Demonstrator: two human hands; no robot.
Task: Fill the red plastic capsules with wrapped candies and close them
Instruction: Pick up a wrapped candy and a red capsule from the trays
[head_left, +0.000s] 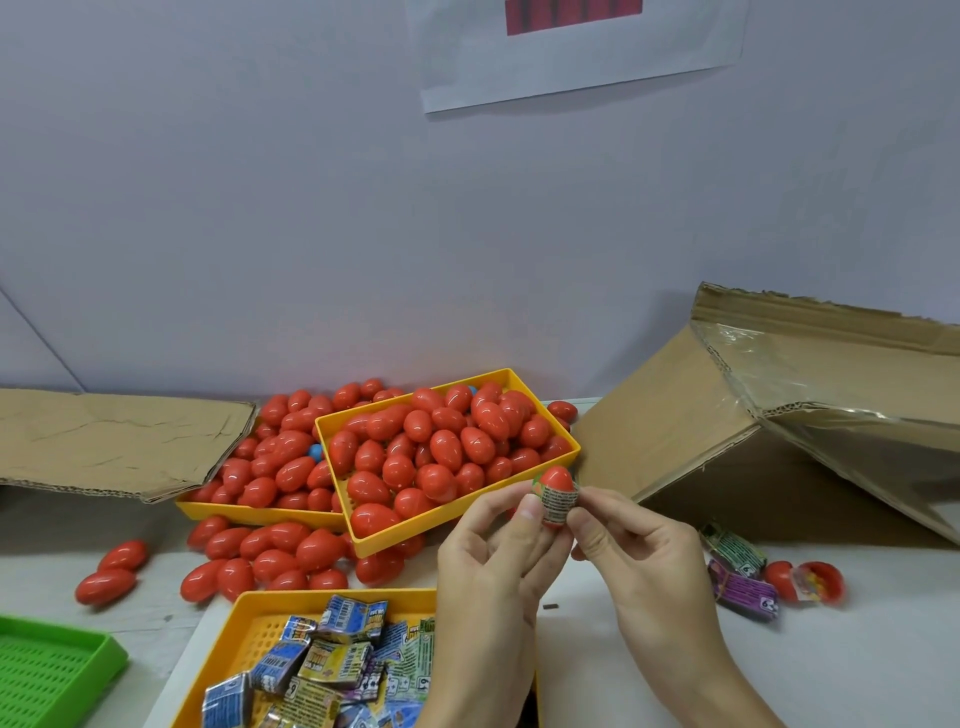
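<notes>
Left hand: the left hand (488, 561) is raised over the near middle of the counter (675, 649), its fingers (530, 514) curled round a red capsule (557, 480).
Right hand: the right hand (634, 551) meets it from the right, fingers pinching the printed wrapper (560, 504) that wraps the capsule's lower part.
Capsule: upright between both hands, its red tip showing above the wrapper, just near the corner of the upper yellow tray (519, 384).
Upper yellow tray: heaped with red capsules, resting tilted on a second yellow tray (260, 515), also full.
Loose capsules: scattered on the counter to the left and near side of the trays (111, 584).
Candy tray: a yellow tray (270, 603) at the near edge holds wrapped candies (332, 660).
Green tray: at the near left corner (52, 670).
Right side: two wrapped candies (740, 590) and an open capsule (815, 582) lie beside a tipped cardboard box (727, 431).
Far left: flat cardboard (104, 436).
</notes>
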